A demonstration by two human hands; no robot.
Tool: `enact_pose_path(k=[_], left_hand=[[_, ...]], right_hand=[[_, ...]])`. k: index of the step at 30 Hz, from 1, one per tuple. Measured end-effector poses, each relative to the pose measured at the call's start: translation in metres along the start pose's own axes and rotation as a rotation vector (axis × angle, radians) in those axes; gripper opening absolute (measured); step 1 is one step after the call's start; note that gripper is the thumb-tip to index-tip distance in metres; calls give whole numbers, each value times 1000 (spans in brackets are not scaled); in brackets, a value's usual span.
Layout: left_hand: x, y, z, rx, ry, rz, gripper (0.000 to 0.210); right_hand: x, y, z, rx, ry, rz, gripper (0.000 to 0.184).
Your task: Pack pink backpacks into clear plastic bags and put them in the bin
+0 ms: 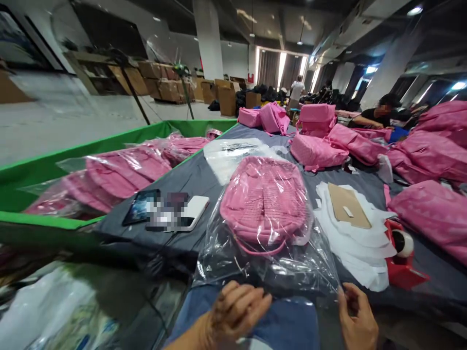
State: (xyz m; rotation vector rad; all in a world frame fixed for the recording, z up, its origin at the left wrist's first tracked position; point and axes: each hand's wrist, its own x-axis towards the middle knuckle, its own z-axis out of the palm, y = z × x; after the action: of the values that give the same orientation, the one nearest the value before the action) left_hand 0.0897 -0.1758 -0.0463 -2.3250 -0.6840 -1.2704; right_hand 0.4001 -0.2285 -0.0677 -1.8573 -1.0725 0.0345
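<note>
A pink backpack [264,204] lies inside a clear plastic bag [270,270] on the dark-covered table, its top handle loop towards me. The bag's loose end hangs at the table's front edge. My right hand [357,316] pinches the right corner of that end between thumb and fingers. Just below the bag's near edge is my left hand [239,311], closed with its fingers curled together. Whatever it may hold does not show clearly.
Packed backpacks [120,175] fill a green-edged bin [54,221] at left. Phones [193,214] lie left of the bag. To the right are white sheets [357,248], a cardboard piece [348,206], a red tape dispenser [404,262] and pink backpacks [434,218]. A co-worker [379,114] leans in behind.
</note>
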Motion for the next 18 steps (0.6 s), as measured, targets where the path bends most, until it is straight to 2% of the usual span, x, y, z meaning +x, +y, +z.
enact_pose_path(k=[1, 3, 5, 8, 9, 11, 12, 14, 16, 18], left_hand=[[-9, -8, -5, 114, 13, -120, 36], [-27, -29, -8, 328, -93, -344, 43], [-47, -54, -9, 458, -195, -562, 40], [-82, -83, -20, 355, -188, -893, 36], [-93, -87, -26, 270, -164, -1001, 40], [-107, -86, -38, 138, -119, -1188, 45], [-109, -82, -44, 117, -91, -1241, 46], [-107, -73, -56, 153, -23, -1222, 44], [-102, -67, -65, 231, 39, -1124, 40], [-100, -65, -70, 255, 83, -1082, 32]], right_hand=[[-6, -4, 2, 13, -29, 50, 68], [-13, -13, 4, 40, -42, 144, 67], [-10, -16, 3, 85, -7, 217, 66], [7, -10, -1, 127, 31, 227, 68], [12, -7, -2, 122, 6, 224, 71], [18, -2, -1, 138, -123, 261, 76], [18, -1, 0, 178, -201, 303, 77], [15, -2, 1, 291, -288, 382, 72], [10, -4, -2, 353, -246, 409, 66], [6, -7, -7, 322, -194, 394, 63]])
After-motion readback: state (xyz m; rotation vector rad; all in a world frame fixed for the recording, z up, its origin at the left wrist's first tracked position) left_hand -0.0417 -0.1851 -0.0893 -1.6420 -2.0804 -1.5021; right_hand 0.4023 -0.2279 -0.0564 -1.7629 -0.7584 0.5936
